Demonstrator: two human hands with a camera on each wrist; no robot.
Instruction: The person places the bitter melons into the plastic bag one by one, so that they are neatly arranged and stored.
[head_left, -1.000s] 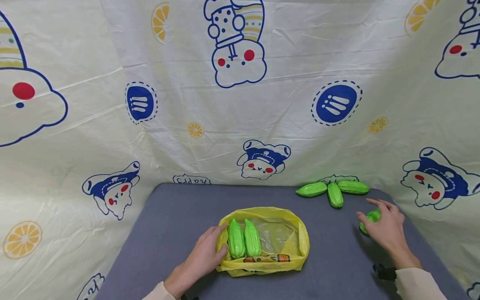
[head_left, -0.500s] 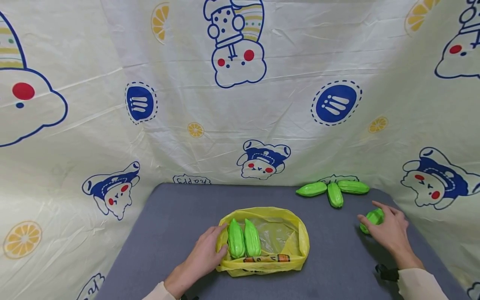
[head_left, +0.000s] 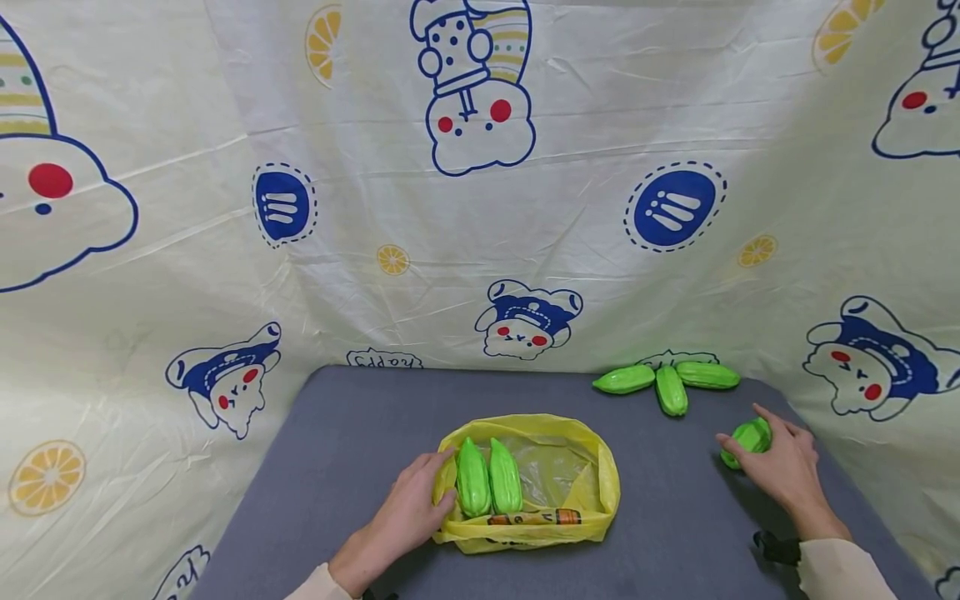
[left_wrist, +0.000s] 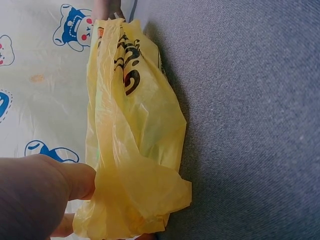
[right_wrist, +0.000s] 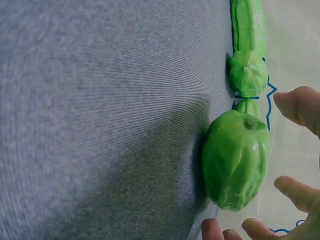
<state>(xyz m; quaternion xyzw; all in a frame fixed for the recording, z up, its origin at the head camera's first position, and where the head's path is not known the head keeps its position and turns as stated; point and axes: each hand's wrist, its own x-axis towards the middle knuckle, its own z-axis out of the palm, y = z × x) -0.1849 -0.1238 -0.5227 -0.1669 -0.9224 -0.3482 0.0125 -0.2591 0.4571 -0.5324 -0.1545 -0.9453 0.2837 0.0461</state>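
Observation:
A yellow plastic bag (head_left: 600, 533) stands with its mouth spread wide in the middle of the table. Inside its left part, two glossy green ridged gourds (head_left: 473, 477) lie side by side. My left hand (head_left: 408, 500) holds the bag's left edge between thumb and fingers. At the right, another green gourd (right_wrist: 235, 160) lies on the cloth, one end facing the right wrist camera. Around it my right hand (head_left: 783, 462) is spread, with thumb and fingers apart; in the right wrist view the fingertips (right_wrist: 292, 192) show a gap from its skin.
Three more green gourds (head_left: 671, 392) lie near the table's back right edge, two sideways and one pointing forward. The grey tabletop (head_left: 360, 425) meets a printed white curtain (head_left: 450, 217) at the back and sides. Black straps show at the wrists.
My right hand has shifted slightly to the right and its fingers have spread wider about the gourd. The left hand and the bag keep their place.

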